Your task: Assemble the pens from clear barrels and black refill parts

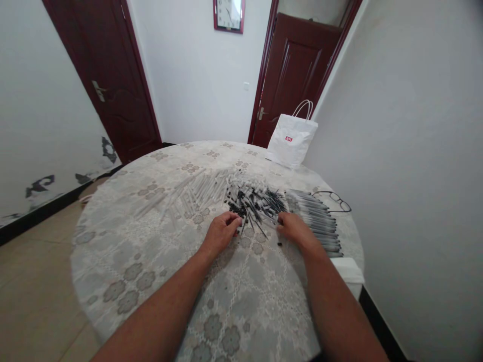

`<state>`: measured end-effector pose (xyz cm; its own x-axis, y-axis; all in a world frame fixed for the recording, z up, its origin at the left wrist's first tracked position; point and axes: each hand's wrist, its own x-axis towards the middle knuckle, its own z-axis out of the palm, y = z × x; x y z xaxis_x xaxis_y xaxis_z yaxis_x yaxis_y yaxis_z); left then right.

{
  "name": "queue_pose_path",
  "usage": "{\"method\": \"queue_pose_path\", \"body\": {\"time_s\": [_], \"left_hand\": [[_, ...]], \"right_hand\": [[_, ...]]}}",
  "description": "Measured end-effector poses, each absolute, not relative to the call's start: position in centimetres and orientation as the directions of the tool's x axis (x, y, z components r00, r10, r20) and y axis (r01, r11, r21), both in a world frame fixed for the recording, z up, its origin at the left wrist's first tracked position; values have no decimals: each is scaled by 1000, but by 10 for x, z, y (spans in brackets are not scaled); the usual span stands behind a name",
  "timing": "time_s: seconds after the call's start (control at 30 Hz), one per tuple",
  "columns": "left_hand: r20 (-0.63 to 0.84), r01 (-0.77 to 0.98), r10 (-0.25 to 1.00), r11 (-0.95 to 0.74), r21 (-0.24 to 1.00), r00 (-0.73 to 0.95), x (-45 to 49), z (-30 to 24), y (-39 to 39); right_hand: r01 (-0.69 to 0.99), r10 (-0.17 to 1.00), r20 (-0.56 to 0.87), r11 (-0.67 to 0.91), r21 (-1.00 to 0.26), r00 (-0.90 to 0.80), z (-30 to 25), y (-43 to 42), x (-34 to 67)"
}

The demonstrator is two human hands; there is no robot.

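Observation:
My left hand (222,232) is at the near edge of a heap of small black caps (237,207), thumb and fingertips pinched together. What sits in that pinch is too small to make out. Across from it, my right hand (295,229) has its fingers curled closed beside thin black pen refills (274,200); whatever they hold is hidden. Translucent pen barrels (206,191) fan out behind and to the left of the heap. Right of my right hand lies a row of pens (319,223), side by side. One loose black cap (279,244) rests on the cloth below the right hand.
A patterned cloth covers the round table (158,281). Eyeglasses (335,200) lie past the pen row, and a white paper bag (292,141) stands at the back right. A white box (349,274) is by my right forearm. A wall borders the right side.

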<state>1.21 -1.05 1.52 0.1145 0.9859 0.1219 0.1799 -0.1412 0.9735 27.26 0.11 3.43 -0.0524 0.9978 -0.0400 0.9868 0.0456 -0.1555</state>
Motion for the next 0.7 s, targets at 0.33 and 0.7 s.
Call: {"method": "queue_pose_path", "body": {"time_s": [0.33, 0.7], "left_hand": [[50, -27, 968, -45, 999, 248, 19, 6, -14], [199, -20, 964, -199, 980, 175, 19, -1, -10]], "right_hand": [[193, 988, 59, 86, -977, -140, 13, 3, 211], [-19, 994, 39, 38, -999, -103, 3, -3, 184]]}}
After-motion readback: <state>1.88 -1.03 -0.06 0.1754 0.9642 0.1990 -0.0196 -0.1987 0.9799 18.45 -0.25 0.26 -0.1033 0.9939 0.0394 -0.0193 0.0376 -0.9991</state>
